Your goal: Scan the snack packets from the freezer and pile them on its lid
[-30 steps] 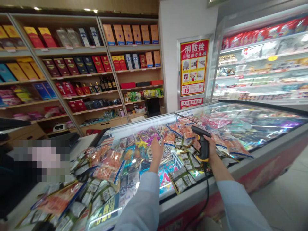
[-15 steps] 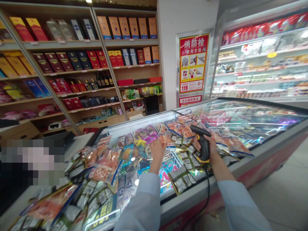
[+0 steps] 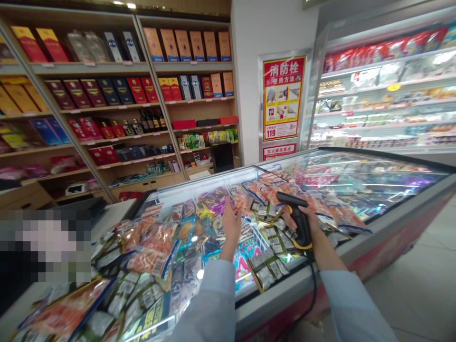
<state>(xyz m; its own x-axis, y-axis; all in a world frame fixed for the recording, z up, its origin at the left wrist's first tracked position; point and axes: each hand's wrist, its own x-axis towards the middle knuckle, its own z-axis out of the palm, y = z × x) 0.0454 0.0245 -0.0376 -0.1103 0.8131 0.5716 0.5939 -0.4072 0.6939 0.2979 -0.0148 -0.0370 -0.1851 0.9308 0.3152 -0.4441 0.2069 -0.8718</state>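
My right hand (image 3: 309,223) is closed around the handle of a black and yellow barcode scanner (image 3: 297,216), its head pointing left over the packets. My left hand (image 3: 231,223) reaches forward over the chest freezer (image 3: 356,247) and pinches the edge of a clear packet with orange contents (image 3: 239,199). Many flat snack packets (image 3: 156,247) lie spread over the freezer's glass lid around both hands. A black cable (image 3: 313,289) hangs from the scanner down the freezer's front.
Wooden shelves (image 3: 117,109) with boxed bottles line the back wall. A red fire notice (image 3: 282,97) hangs on the white wall. An open chiller (image 3: 384,90) stands at the right. A person, blurred, is at the left (image 3: 42,247). Tiled floor lies at the lower right.
My left hand has moved forward and taken hold of the orange packet's edge. The scanner has shifted slightly left and lower with my right hand.
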